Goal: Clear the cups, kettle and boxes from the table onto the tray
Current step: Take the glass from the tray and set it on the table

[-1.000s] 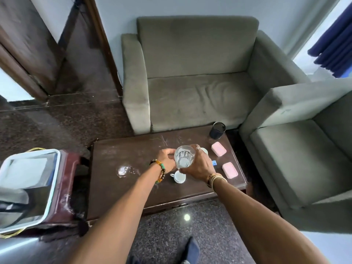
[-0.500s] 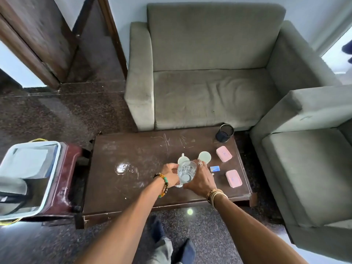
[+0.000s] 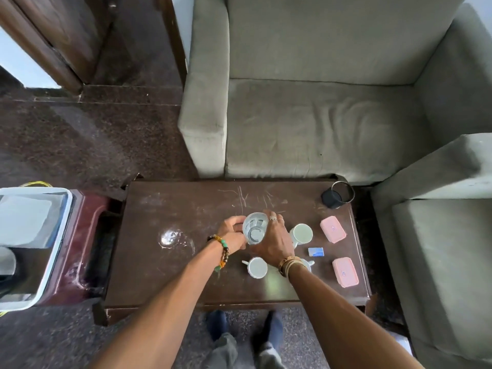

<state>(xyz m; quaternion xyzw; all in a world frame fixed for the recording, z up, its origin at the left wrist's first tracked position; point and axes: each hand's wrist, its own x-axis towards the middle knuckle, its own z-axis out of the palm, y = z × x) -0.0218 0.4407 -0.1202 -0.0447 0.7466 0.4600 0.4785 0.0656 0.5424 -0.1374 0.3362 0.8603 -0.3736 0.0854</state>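
While both hands close around it, the clear glass kettle (image 3: 255,230) sits over the middle of the dark wooden table (image 3: 165,278), seen from above so that its open mouth shows; whether its base touches the wood I cannot tell; the left hand (image 3: 233,234) curls against its left side with a beaded bracelet at the wrist, and the right hand (image 3: 274,242) wraps its right side, fingers bent over the far rim, a ring on one finger and bangles at the wrist; just right of the kettle stands a pale cup (image 3: 302,233), and nearer lies a second cup (image 3: 256,267) with its handle to the left; a third cup (image 3: 306,263) is mostly hidden behind the right wrist; further right rest two pink boxes (image 3: 332,229), one far and one near (image 3: 345,271), with a small blue-and-white box (image 3: 316,251) between them and the cups; a dark cup (image 3: 336,195) stands at the far right corner; a wet ring (image 3: 171,238) marks the wood to the left; beyond the table's left end a white-rimmed tray (image 3: 57,249) sits on a maroon stool (image 3: 85,251); grey sofas (image 3: 319,115) line the far and right sides.
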